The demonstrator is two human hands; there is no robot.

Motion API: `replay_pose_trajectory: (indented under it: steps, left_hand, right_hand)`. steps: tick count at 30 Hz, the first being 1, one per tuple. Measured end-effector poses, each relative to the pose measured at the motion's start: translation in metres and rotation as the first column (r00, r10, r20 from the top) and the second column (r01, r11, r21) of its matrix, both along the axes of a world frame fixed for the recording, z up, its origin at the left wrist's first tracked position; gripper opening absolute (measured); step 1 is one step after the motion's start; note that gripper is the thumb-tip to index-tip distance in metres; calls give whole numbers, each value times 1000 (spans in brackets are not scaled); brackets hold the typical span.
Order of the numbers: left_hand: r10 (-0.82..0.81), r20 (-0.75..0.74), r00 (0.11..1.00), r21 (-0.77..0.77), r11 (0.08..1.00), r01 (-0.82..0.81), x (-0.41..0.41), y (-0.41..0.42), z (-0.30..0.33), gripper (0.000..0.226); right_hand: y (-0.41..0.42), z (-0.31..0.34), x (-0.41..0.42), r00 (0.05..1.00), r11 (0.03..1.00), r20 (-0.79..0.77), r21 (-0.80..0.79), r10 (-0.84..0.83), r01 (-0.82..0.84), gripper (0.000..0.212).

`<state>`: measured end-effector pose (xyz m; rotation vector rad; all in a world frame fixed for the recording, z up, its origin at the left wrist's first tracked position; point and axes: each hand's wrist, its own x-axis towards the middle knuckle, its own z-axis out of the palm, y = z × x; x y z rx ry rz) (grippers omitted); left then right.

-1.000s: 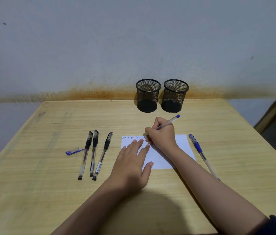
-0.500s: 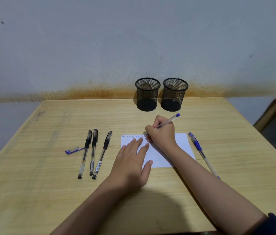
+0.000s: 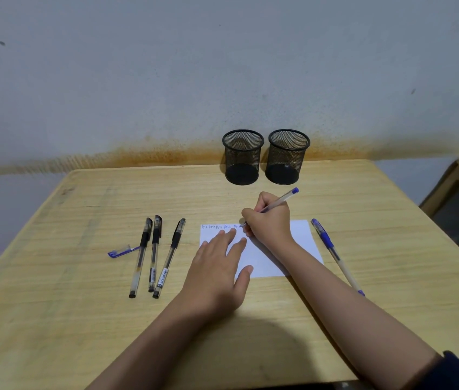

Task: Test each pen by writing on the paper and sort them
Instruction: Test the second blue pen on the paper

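We were in the testing step: our right hand point(image 3: 269, 220) gripped a clear pen with a blue end plug point(image 3: 280, 200), its tip down at the top edge of the white paper point(image 3: 301, 235), adding to a row of small blue marks point(image 3: 218, 227). Our left hand point(image 3: 217, 270) lay flat with fingers spread, pinning the sheet to the desk point(image 3: 81, 319) and holding nothing.

Three black-capped gel pens point(image 3: 155, 253) waited left of the paper, a loose blue cap point(image 3: 121, 251) touching the leftmost one. A capped blue pen point(image 3: 332, 250) lay just right of the sheet. Two black mesh cups point(image 3: 264, 156) stood side by side at the desk's far edge, both apparently empty.

Since ink seemed to be flowing, we judged the next move called for lifting the pen and dropping it into one cup, probably after recapping.

The marks were too small to read, the nib sat hidden behind our fingers, and our forearm covered part of the blue pen.
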<state>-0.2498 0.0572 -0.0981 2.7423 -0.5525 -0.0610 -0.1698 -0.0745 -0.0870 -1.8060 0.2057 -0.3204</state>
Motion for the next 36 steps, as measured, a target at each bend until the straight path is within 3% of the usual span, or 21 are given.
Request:
replay_pose_trajectory:
  steps: [3,7,12,16,21,25,31,34,36]
  left_hand:
    - [1,10,1000,7,1000,-1,0,0,-1,65]
    - [-2,23,1000,14,1000,2,-1,1,1,56]
    - [141,114,983,-284,953,-104,-6,19,16,47]
    - [391,204,897,-467,844,-262,-5,63,26,37]
    - [641,176,747,-404,739,-539,-5,130,18,24]
    - [676,134,725,-361,715,-599,-5,149,9,20]
    - [729,158,666,-347,673,-653,1,145,11,12]
    - [748,141,648,-446,633,-633,-1,141,19,13]
    - [718,58,694,-580,590,-562,-6,130,31,14]
  right_hand:
    - [-1,-1,0,1000,998,1,56,-5,5,32]
    - [-4,-1,0,1000,943,0,332,-4,4,29]
    - [-5,4,-3,996,863,8,499,87,-80,34]
    - [-6,9,-12,984,912,47,370,174,-179,36]
    - [-2,15,-21,958,921,95,264,272,-287,35]
    - [4,22,-25,948,948,117,91,295,-306,25]
    - [6,36,-39,917,912,69,94,394,-399,15]
    - [4,41,-48,896,891,99,103,432,-441,11]
    - [4,43,-53,887,880,132,128,442,-458,7]
